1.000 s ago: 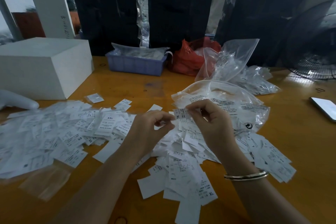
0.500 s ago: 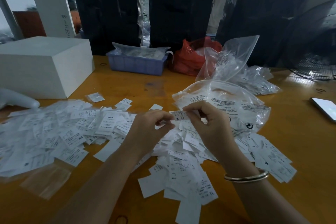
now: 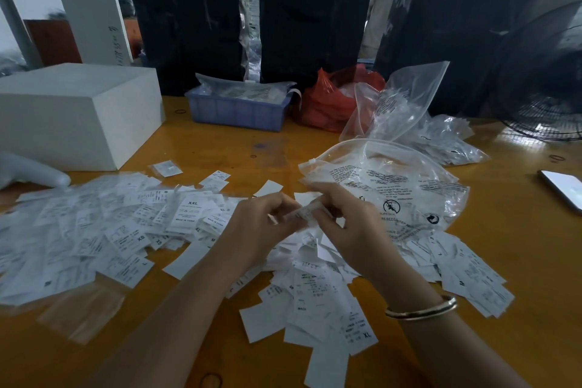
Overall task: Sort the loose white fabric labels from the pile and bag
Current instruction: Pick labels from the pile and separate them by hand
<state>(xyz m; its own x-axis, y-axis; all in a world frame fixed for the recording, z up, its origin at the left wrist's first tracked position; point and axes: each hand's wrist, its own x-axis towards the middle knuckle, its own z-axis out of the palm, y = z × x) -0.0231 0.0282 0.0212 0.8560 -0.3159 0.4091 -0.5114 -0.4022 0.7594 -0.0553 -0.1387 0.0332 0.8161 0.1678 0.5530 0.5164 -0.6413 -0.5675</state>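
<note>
Loose white fabric labels lie in two heaps on the orange table: a wide spread at the left and a pile in front of me. A clear printed plastic bag holding labels lies behind the pile. My left hand and my right hand meet above the pile, and both pinch one blurred white label between their fingertips. A gold bangle sits on my right wrist.
A white box stands at the left, with a blue tray, a red bag and more clear bags behind. A phone lies at the right edge, a fan at the far right. Dark bundles line the back.
Both hands have dropped slightly toward the pile while still holding the label, which now shows blurred and tilted between the fingertips.
</note>
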